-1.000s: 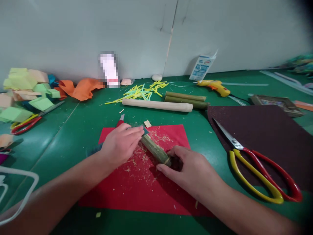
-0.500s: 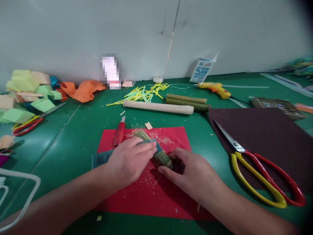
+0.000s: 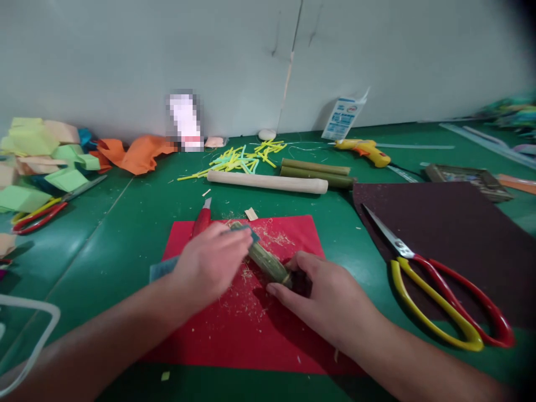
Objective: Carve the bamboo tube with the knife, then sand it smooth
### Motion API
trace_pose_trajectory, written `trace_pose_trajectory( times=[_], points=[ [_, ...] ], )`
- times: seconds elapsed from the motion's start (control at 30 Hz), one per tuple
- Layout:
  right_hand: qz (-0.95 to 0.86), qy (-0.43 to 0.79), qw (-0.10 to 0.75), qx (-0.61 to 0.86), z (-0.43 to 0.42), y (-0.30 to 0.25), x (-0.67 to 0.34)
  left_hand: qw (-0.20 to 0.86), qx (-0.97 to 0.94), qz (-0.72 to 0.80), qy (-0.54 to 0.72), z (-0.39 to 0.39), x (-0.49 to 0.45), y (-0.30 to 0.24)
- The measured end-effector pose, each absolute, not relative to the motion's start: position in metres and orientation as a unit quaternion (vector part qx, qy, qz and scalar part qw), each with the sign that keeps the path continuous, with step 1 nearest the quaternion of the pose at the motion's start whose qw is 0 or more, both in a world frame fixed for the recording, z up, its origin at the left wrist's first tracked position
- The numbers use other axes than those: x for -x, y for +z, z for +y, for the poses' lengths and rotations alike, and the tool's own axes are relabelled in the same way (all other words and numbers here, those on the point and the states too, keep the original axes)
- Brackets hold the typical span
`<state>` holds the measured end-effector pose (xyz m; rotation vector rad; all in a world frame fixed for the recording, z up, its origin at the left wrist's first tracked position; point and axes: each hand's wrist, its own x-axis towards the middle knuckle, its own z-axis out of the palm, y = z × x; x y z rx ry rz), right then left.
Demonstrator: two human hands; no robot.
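Observation:
A short green bamboo stick (image 3: 268, 262) lies slanted on a red paper sheet (image 3: 251, 329) strewn with shavings. My left hand (image 3: 209, 262) is closed on a blue-grey sheet of sandpaper (image 3: 161, 269) and presses its folded end against the stick's far end. My right hand (image 3: 326, 296) grips the stick's near end and hides it. A red-handled craft knife (image 3: 202, 219) lies just beyond my left hand.
Large red-and-yellow scissors (image 3: 431, 290) rest on a dark brown sheet (image 3: 460, 234) at the right. Behind lie a pale wooden rod (image 3: 268, 181), two green bamboo sticks (image 3: 316, 172), yellow strips (image 3: 243, 159), a yellow glue gun (image 3: 364, 151), and foam scraps (image 3: 46, 162) with smaller scissors (image 3: 37, 215) at left.
My left hand slid the sandpaper down the stick toward my right hand, then back up toward the far end. My right hand kept its grip.

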<state>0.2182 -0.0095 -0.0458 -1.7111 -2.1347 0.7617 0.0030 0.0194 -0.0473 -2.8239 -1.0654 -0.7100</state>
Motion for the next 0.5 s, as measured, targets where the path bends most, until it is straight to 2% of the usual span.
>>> trace_pose_trajectory(
  times=[0.1, 0.27, 0.5],
  points=[
    [-0.75, 0.254, 0.15, 0.592, -0.01, -0.046, -0.218, 0.016, 0.928, -0.31, -0.208, 0.017, -0.004, -0.047],
    [-0.75, 0.257, 0.155, 0.589, -0.009, -0.047, -0.218, 0.052, 0.907, -0.344, -0.236, 0.028, 0.002, -0.047],
    [-0.768, 0.219, 0.144, 0.585, -0.014, -0.042, -0.218, 0.049, 0.908, -0.332, -0.251, 0.036, 0.003, -0.048]
  ],
)
